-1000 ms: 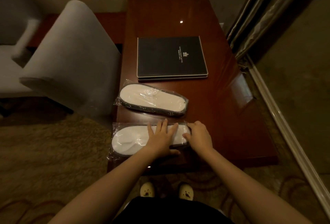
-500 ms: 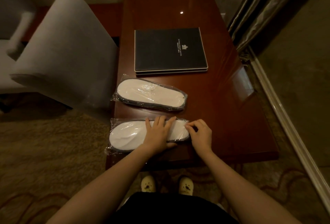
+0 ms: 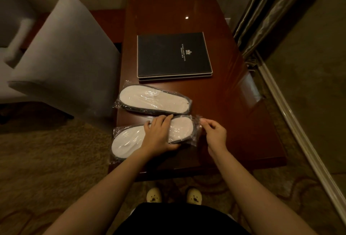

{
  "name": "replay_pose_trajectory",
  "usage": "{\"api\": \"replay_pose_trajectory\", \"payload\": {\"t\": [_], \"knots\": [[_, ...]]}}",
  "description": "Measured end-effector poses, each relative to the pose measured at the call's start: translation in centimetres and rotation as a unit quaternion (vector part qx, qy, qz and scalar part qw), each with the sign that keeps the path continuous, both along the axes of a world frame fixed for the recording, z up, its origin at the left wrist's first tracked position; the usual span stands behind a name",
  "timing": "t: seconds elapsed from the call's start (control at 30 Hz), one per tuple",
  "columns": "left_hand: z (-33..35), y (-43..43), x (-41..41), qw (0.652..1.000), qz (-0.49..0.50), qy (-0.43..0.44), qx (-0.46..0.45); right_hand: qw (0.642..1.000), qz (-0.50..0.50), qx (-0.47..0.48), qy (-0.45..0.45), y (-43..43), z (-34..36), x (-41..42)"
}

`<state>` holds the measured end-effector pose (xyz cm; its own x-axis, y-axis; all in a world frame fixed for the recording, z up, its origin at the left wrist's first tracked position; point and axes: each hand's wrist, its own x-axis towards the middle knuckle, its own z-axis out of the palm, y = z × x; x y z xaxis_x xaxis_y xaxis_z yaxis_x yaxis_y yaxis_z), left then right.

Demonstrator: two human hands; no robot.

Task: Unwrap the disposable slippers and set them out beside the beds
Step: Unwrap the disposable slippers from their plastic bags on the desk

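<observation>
Two packs of white disposable slippers in clear plastic lie on the dark wooden desk (image 3: 234, 122). The far pack (image 3: 153, 99) rests untouched near the desk's left edge. The near pack (image 3: 129, 141) sits at the front left, its right end raised a little off the desk. My left hand (image 3: 159, 135) grips the near pack around its middle, thumb under the front edge. My right hand (image 3: 213, 131) pinches the loose plastic flap at the pack's right end.
A black hotel folder (image 3: 174, 56) lies behind the slippers. A grey upholstered chair (image 3: 63, 62) stands left of the desk. Curtains (image 3: 265, 9) hang at the right, with a pale baseboard along the floor. Patterned carpet and my feet in yellow slippers (image 3: 174, 195) are below.
My left hand went from lying flat on the near pack to gripping it, and the pack's right end rose. My right hand shifted right and pulled the plastic flap outward.
</observation>
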<state>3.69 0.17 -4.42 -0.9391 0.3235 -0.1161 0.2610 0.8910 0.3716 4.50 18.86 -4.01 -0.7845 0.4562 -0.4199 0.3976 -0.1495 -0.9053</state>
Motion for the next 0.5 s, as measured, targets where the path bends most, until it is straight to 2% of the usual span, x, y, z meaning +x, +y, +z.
{"api": "replay_pose_trajectory", "payload": {"t": [0.1,0.17,0.3,0.4,0.47,0.5], "knots": [[1.2,0.5,-0.3,1.000,-0.016,0.012,0.012,0.993,-0.047,-0.105,-0.034,0.5,0.8,-0.4],[1.7,0.7,-0.4,1.000,-0.015,0.008,0.011,0.992,-0.028,-0.107,-0.054,1.0,1.4,-0.7],[2.1,0.0,-0.6,1.000,0.010,0.020,0.015,0.992,0.091,0.026,-0.086,1.5,2.8,-1.1],[2.4,-0.6,-0.8,0.999,0.020,0.034,0.026,0.964,0.210,0.135,-0.093,1.2,3.9,-0.6],[2.7,-0.8,-0.9,0.998,0.027,0.035,0.036,0.957,0.222,0.173,-0.071,1.3,4.0,-0.2],[2.9,-0.9,-1.1,0.997,0.038,0.033,0.051,0.965,0.200,0.157,-0.063,1.4,3.8,-0.1]]}}
